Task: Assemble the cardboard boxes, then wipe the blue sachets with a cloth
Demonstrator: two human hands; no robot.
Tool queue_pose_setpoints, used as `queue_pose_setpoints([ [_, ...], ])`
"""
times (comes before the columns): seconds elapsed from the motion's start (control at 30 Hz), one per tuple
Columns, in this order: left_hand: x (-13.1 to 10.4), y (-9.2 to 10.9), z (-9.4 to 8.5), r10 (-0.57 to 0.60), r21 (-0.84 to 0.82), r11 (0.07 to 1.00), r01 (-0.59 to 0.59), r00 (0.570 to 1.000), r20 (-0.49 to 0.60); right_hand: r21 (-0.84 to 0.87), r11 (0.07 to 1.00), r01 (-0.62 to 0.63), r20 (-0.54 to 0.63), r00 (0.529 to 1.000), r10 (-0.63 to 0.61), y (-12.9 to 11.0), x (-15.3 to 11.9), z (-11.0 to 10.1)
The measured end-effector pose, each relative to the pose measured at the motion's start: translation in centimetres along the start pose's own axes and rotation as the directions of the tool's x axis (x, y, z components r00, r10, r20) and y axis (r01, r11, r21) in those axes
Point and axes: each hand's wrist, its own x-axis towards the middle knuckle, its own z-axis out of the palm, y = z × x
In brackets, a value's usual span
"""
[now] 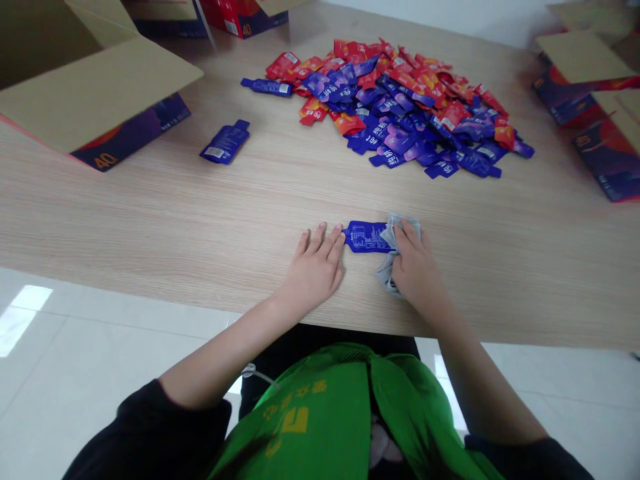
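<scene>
A blue pouch (pixel 366 237) with white print lies flat on the table in front of me. My left hand (pixel 316 263) rests flat with its fingers stretched out, and a fingertip touches the pouch's narrow end. Bunched under the fingers of my right hand (pixel 417 267) is a grey cloth (pixel 388 275), which covers the pouch's right end. Farther up the table, a single blue pouch (pixel 226 143) lies apart to the left. Behind both hands spreads a heap of blue and red pouches (pixel 395 113).
A large open carton (pixel 135 130) with its flap out stands at the left of the wooden table (pixel 150 220). More cartons sit at the back left, one of them red (pixel 240 17). Open cartons (pixel 613 150) also line the right side. The table's front edge runs close to my body.
</scene>
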Motion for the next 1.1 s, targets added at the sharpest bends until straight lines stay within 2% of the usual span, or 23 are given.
queue_pose_setpoints([
  [0.13,0.0,-0.1,0.1,0.005,-0.004,1.0,-0.005,1.0,-0.011,-0.052,0.995,-0.09,0.046,0.995,0.092,1.5,-0.2,-0.8],
  [0.23,-0.1,-0.3,0.3,0.026,-0.005,1.0,-0.027,0.999,-0.022,0.01,0.991,-0.131,0.036,0.991,0.13,1.5,0.2,-2.1],
  [0.37,-0.2,-0.4,0.5,0.041,0.004,0.999,-0.041,0.998,-0.052,0.118,0.993,-0.003,-0.04,0.999,0.008,-1.4,1.1,-2.8],
  [0.5,-0.1,-0.4,0.5,0.04,0.014,0.999,-0.039,0.998,-0.048,0.107,0.989,0.106,0.055,0.992,-0.113,-5.4,1.9,-1.1],
  [0.6,-0.1,-0.4,0.5,0.043,0.019,0.999,-0.043,0.998,-0.035,0.063,0.985,0.162,0.11,0.98,-0.168,-6.3,1.9,0.2],
  [0.77,-0.2,-0.3,0.5,0.023,0.015,1.0,-0.022,0.999,-0.041,-0.008,0.991,0.137,0.077,0.988,-0.136,-4.7,1.1,0.2],
  [1.1,0.0,-0.2,0.0,0.024,-0.002,1.0,-0.024,1.0,-0.011,-0.077,0.997,0.025,0.059,0.998,-0.02,0.8,-0.5,-1.2],
])
